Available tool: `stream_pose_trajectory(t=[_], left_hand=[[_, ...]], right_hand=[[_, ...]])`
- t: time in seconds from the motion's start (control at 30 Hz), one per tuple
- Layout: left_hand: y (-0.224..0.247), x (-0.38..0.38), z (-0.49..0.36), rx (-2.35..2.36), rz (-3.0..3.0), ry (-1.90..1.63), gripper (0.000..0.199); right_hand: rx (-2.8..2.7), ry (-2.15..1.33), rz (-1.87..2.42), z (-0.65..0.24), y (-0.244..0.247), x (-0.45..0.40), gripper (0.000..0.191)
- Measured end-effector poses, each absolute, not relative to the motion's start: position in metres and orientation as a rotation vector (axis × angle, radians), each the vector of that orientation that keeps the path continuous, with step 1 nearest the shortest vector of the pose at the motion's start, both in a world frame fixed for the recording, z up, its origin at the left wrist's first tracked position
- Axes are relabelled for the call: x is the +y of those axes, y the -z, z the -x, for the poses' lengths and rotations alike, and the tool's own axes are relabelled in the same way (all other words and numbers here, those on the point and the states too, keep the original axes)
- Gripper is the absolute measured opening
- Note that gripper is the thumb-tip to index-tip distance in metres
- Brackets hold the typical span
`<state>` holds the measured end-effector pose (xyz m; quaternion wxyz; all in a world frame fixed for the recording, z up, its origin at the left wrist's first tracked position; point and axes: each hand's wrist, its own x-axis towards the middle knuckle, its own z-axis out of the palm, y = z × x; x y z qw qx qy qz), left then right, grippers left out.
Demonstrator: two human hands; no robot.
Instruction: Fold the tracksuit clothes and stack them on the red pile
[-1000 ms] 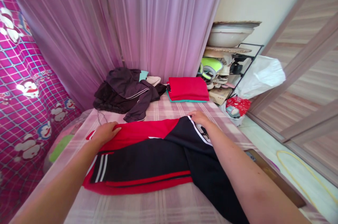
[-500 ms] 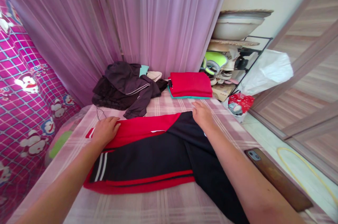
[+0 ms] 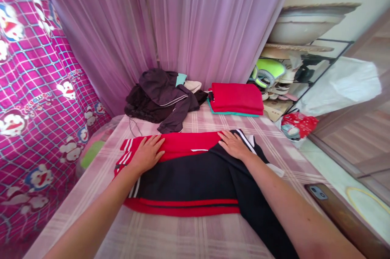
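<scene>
1. Across the checked cloth (image 3: 195, 234), the red-and-black garment (image 3: 185, 177) lies spread flat, its far edge near the dark jacket (image 3: 164, 96). All places below are told from this garment.
2. On its left part, the left hand (image 3: 148, 153) rests palm down, fingers extended and slightly parted, pinching nothing.
3. On its far right part, beside white stripes, the right hand (image 3: 233, 145) lies flat, fingers extended, clamped on nothing; its forearm crosses over the black fabric.
4. Beyond it to the left, the dark jacket sits in a crumpled heap with white piping; a pale teal piece (image 3: 180, 79) and an off-white piece (image 3: 192, 86) show behind.
5. Beyond it to the right, a folded red cloth (image 3: 237, 98) forms a neat, smooth rectangle over a teal layer (image 3: 234, 113).
6. To its right, past the right forearm, lies a brown phone (image 3: 344, 218), camera side up.
7. Farther off to the right stand a black metal rack (image 3: 330, 70) with shoes and a pale, rounded basin (image 3: 304, 29), a crinkled white plastic bag (image 3: 344, 84) and a red patterned bag (image 3: 301, 124).
8. Behind it hangs a sheer, pleated purple curtain (image 3: 198, 19); to its left, a pink gridded fabric (image 3: 39, 88) carries cartoon figures and lettering too distorted to read surely.
</scene>
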<state>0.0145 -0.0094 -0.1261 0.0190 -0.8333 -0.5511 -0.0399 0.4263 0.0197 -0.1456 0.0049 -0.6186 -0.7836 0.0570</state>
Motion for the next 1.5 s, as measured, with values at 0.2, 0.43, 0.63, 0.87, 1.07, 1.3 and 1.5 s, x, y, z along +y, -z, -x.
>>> stream_pose_trajectory(t=[0.2, 0.43, 0.63, 0.87, 1.07, 1.3, 1.5], left_hand=[[0.133, -0.009, 0.008, -1.817, 2.55, 0.078, 0.055], [0.106, 0.009, -0.028, -1.886, 2.538, 0.124, 0.056], [0.128, 0.001, -0.056, -2.047, 2.396, 0.055, 0.059], [0.091, 0.029, -0.046, -2.031, 2.412, 0.046, 0.048], [0.077, 0.08, -0.055, -2.31, 2.205, -0.175, 0.052], [0.03, 0.114, -0.048, -2.126, 2.34, -0.144, 0.03], [-0.022, 0.123, -0.021, -2.161, 1.983, 0.151, 0.064]], right_hand=[[-2.435, -0.182, 1.974, -0.421, 0.141, 0.019, 0.058], [-2.299, -0.203, 2.023, -0.363, 0.116, 0.014, 0.059], [-2.502, -0.412, 1.818, -0.336, 0.125, 0.013, 0.062], [-2.325, -0.217, 1.989, -0.387, 0.138, 0.017, 0.058], [-2.294, -0.147, 1.938, -0.384, 0.142, 0.016, 0.056], [-2.271, -0.159, 1.911, -0.385, 0.142, 0.016, 0.054], [-2.255, -0.163, 1.91, -0.382, 0.139, 0.013, 0.053]])
